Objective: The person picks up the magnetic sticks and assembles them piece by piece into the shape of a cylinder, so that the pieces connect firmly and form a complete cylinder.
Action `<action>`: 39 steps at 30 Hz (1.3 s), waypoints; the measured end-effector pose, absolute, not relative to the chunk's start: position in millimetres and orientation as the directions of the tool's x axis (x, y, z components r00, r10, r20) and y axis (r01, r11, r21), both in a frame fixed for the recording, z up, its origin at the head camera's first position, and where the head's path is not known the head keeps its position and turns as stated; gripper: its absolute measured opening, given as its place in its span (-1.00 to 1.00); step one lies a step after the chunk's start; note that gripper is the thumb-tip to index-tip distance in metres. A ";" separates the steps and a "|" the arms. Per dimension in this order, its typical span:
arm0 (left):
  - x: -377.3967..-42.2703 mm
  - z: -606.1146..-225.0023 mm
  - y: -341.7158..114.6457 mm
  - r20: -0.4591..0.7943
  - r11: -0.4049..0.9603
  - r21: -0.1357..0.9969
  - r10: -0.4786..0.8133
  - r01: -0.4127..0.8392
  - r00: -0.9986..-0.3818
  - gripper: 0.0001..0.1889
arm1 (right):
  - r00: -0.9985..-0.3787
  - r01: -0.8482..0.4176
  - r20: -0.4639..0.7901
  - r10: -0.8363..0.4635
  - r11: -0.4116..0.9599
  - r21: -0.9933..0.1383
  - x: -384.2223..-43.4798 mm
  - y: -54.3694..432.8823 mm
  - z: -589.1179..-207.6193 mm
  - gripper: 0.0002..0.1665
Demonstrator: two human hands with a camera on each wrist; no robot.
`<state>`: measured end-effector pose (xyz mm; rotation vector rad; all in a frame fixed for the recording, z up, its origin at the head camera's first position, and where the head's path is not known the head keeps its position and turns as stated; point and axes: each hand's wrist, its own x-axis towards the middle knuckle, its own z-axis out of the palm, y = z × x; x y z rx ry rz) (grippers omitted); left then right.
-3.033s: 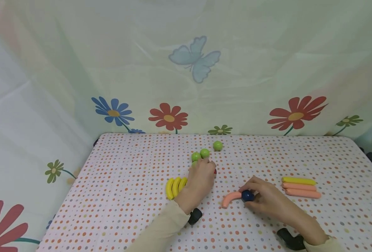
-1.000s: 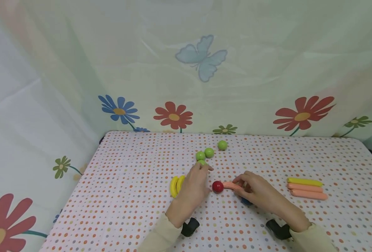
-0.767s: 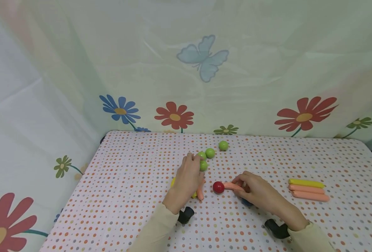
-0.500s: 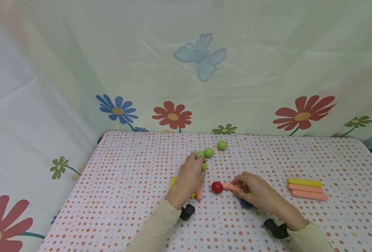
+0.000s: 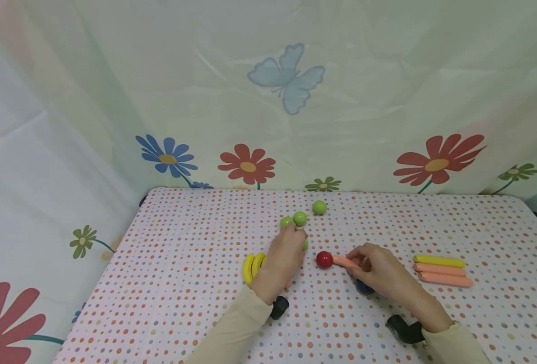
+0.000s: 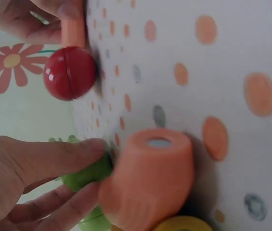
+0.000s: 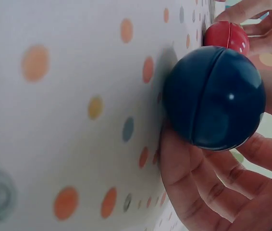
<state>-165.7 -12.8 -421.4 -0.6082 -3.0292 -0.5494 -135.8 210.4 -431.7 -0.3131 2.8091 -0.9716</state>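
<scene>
My left hand [image 5: 284,255] pinches a green ball [image 6: 90,175] between thumb and fingers, seen in the left wrist view. Beneath that wrist lie yellow curved sticks [image 5: 249,269] and a salmon curved stick [image 6: 150,178]. My right hand [image 5: 382,268] holds another salmon curved stick [image 5: 345,261] near the table. A red ball [image 5: 324,260] sits on this stick's left end. At the right fingers is a dark blue ball [image 7: 215,98], large in the right wrist view; its joint with the stick is hidden.
Further green balls [image 5: 300,218] lie behind the left hand, one [image 5: 319,207] apart near the back edge. On the right, a yellow straight stick [image 5: 439,261] and two salmon ones [image 5: 445,279] lie side by side. A flowered curtain [image 5: 364,101] hangs behind the dotted table [image 5: 195,227].
The red ball now sits on the salmon stick's free end. My left hand left it, reached the green balls and took one. My right hand shifted its grip and turned the stick.
</scene>
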 end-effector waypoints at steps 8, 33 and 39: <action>-164.7 -425.1 -15.5 0.062 0.873 0.355 0.336 0.336 -0.940 -0.78 | -0.969 -0.130 -0.085 -0.232 0.771 -0.623 -135.6 215.9 -432.4 -0.72; -116.1 -417.7 -20.9 0.015 0.905 0.294 0.317 0.307 -0.948 -0.93 | -0.956 -0.163 -0.092 -0.277 0.769 -0.619 -139.7 227.1 -435.9 -0.69; -113.9 -424.4 -16.7 0.050 0.870 0.378 0.323 0.317 -0.945 -0.89 | -0.957 -0.147 -0.112 -0.267 0.782 -0.606 -138.5 225.4 -432.8 -0.73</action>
